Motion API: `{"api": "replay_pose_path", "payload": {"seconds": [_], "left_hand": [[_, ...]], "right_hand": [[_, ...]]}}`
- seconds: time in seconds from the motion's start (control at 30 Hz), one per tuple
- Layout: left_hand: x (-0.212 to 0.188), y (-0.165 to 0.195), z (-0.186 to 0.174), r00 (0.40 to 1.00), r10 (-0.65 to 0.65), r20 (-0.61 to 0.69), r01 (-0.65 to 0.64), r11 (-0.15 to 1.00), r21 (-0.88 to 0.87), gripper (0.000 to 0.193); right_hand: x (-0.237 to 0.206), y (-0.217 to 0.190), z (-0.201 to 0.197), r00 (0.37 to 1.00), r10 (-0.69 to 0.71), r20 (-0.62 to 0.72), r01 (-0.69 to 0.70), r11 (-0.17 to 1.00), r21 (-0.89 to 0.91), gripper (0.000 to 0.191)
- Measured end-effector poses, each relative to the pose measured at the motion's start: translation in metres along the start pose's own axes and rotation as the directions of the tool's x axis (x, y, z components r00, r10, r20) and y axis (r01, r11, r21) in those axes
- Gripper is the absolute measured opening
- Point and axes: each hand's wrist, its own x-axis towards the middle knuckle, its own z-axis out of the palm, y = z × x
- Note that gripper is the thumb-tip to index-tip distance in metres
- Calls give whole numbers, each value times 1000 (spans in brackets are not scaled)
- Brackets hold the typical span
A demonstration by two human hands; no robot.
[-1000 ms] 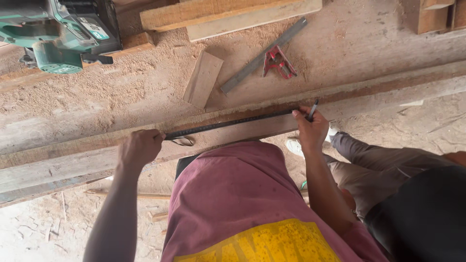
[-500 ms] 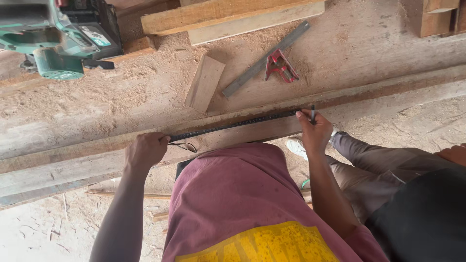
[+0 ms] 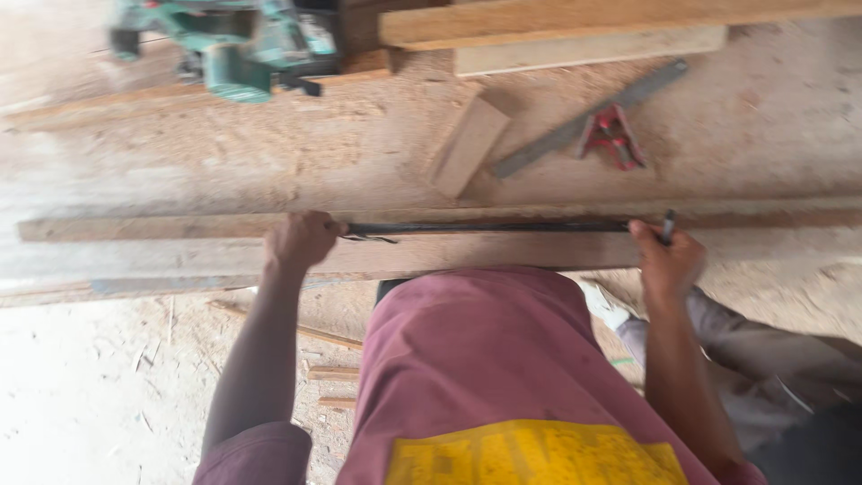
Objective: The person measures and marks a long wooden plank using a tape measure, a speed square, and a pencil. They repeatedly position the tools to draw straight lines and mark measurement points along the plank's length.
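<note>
Sawdust covers the whole desk (image 3: 180, 171), a rough workbench seen from above, with pale dust on the ground below it. Along its near edge lies a long timber plank (image 3: 503, 253), and a dark straightedge (image 3: 489, 228) rests flat on the plank's upper edge, running between the two hands so that each end is pinned against slipping. The left hand (image 3: 301, 241) is closed over the straightedge's left end, pressing it down. The right hand (image 3: 666, 260) is curled at the other end and grips a pencil (image 3: 668, 224) upright against the straightedge, tip on the wood. Farther back, out of the way, sit a green power planer (image 3: 238, 45), a short wood offcut (image 3: 469, 145), a combination square (image 3: 597, 126) with a red head, and stacked boards (image 3: 575, 27). The picture is somewhat blurred.
</note>
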Motion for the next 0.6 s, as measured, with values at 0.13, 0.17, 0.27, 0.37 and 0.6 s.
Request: {"api": "replay_pose_path", "payload": {"seconds": [0.13, 0.17, 0.27, 0.37, 0.6], "left_hand": [[23, -75, -12, 990, -122, 65, 117, 990, 78, 54], [28, -93, -12, 984, -151, 97, 142, 986, 91, 57], [44, -142, -12, 967, -195, 162, 185, 980, 78, 58], [58, -185, -4, 980, -158, 123, 149, 986, 76, 54], [87, -271, 1, 996, -65, 66, 70, 995, -74, 44]], "right_hand": [[-2, -3, 0, 999, 39, 21, -41, 994, 101, 23], [-3, -5, 1, 999, 35, 5, -36, 996, 86, 22], [-7, -10, 3, 999, 50, 20, -52, 983, 175, 19], [-9, -12, 5, 998, 68, 17, -70, 973, 222, 17], [-15, -25, 7, 999, 28, 22, -32, 978, 208, 16]]}}
